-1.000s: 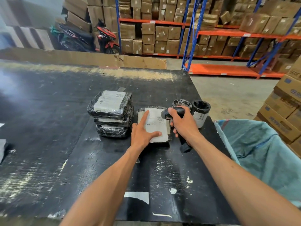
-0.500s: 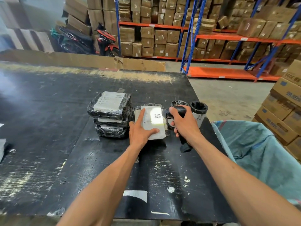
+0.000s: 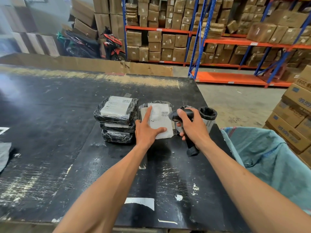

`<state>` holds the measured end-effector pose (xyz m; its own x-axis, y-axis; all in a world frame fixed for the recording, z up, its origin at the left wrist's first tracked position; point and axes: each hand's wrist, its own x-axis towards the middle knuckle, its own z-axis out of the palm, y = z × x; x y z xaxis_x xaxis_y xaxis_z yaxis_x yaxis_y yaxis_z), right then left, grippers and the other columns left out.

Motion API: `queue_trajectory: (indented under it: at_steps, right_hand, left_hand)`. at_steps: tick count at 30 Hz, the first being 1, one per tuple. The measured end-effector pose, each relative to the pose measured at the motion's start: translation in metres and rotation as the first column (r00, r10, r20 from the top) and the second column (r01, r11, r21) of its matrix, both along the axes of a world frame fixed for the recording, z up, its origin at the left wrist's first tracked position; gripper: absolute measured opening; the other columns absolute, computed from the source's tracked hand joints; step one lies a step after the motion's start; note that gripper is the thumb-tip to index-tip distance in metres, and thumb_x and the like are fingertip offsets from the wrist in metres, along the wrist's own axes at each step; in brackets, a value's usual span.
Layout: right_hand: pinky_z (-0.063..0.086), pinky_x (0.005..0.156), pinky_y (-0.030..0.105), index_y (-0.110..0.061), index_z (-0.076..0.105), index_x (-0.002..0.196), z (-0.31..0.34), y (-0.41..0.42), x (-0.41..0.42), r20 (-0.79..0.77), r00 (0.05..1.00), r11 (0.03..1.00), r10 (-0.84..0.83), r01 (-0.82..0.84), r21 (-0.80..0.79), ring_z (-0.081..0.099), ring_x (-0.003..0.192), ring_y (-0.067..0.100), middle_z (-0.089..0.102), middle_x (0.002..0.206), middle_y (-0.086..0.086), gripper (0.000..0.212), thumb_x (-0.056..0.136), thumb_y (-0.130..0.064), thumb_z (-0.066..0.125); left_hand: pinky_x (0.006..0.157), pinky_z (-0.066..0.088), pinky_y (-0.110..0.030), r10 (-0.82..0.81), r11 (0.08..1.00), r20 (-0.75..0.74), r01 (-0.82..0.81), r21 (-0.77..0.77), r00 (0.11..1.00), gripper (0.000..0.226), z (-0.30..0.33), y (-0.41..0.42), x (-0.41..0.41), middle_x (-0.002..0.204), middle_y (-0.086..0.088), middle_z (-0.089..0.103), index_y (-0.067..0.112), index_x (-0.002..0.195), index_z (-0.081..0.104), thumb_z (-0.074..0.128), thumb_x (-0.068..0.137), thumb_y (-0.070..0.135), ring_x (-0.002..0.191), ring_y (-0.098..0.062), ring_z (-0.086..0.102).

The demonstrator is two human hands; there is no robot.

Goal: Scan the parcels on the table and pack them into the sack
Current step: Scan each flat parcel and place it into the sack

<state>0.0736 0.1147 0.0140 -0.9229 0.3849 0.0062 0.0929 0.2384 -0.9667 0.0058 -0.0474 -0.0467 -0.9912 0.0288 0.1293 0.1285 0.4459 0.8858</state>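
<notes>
A flat parcel (image 3: 161, 115) with a white label lies on the black table (image 3: 50, 132). My left hand (image 3: 148, 130) rests on its near left part, fingers spread, forefinger stretched along the label. My right hand (image 3: 191, 126) grips a black barcode scanner (image 3: 178, 114), head pointing left over the parcel. A stack of three black-wrapped parcels (image 3: 117, 118) stands just left of it. A cylindrical black-wrapped parcel (image 3: 207, 117) stands upright behind my right hand. The teal sack (image 3: 269, 158) hangs open at the table's right edge.
Cardboard sheets (image 3: 84, 63) line the table's far edge. Blue and orange racks (image 3: 218, 41) full of cartons stand behind, stacked cartons (image 3: 296, 115) sit at right beyond the sack, and a motorbike (image 3: 107, 44) is parked at the back. A grey item (image 3: 5, 153) lies at the left edge.
The scanner's bright light on the label half a second ago is gone. Both hands stay almost where they were on the parcel and scanner.
</notes>
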Motion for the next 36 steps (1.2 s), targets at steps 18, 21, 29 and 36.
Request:
queue_trajectory:
  at_steps: [18, 21, 29, 36]
  right_hand:
    - [0.055, 0.098, 0.046, -0.018, 0.044, 0.138, -0.08, -0.087, -0.011, 0.401, 0.915, 0.906, 0.035, -0.198, 0.374, 0.07, 0.108, 0.041, 0.067, 0.124, 0.017, 0.075, 0.091, -0.076, 0.051]
    - [0.049, 0.099, 0.045, -0.011, 0.043, 0.14, -0.087, -0.099, -0.012, 0.435, 0.9, 0.902, 0.024, -0.208, 0.379, 0.061, 0.123, 0.044, 0.062, 0.133, 0.022, 0.069, 0.1, -0.066, 0.051]
    - [0.042, 0.104, 0.048, -0.012, 0.043, 0.143, -0.083, -0.097, -0.014, 0.484, 0.875, 0.845, 0.003, -0.262, 0.467, 0.056, 0.132, 0.043, 0.06, 0.141, 0.02, 0.076, 0.098, -0.073, 0.046]
    - [0.046, 0.105, 0.05, -0.025, 0.042, 0.15, -0.033, -0.039, -0.026, 0.085, 0.996, 0.92, -0.019, -0.016, 0.391, 0.06, 0.127, 0.034, 0.065, 0.135, 0.008, 0.063, 0.103, -0.066, 0.039]
  left_hand:
    - [0.083, 0.037, -0.026, 0.163, 0.986, -0.17, -0.153, 0.073, 0.972, 0.11, 0.072, -0.039, -0.031, 0.114, -0.009, 0.046, 0.057, 0.151, 0.023, 0.09, 0.065, 0.049, 0.088, -0.022, 0.047]
    - [0.08, 0.034, -0.025, 0.156, 0.987, -0.17, -0.147, 0.064, 0.973, 0.11, 0.066, -0.052, -0.022, 0.113, -0.008, 0.046, 0.057, 0.152, 0.022, 0.09, 0.065, 0.049, 0.087, -0.019, 0.045]
    - [0.082, 0.033, -0.026, 0.176, 0.982, -0.151, -0.164, 0.09, 0.973, 0.109, 0.056, -0.062, -0.016, 0.114, -0.007, 0.046, 0.058, 0.15, 0.025, 0.091, 0.063, 0.048, 0.089, -0.019, 0.046]
    - [0.088, 0.038, -0.027, 0.123, 0.988, -0.177, -0.105, 0.111, 0.977, 0.109, 0.061, -0.036, -0.018, 0.115, -0.004, 0.047, 0.059, 0.15, 0.026, 0.091, 0.063, 0.05, 0.096, -0.017, 0.048]
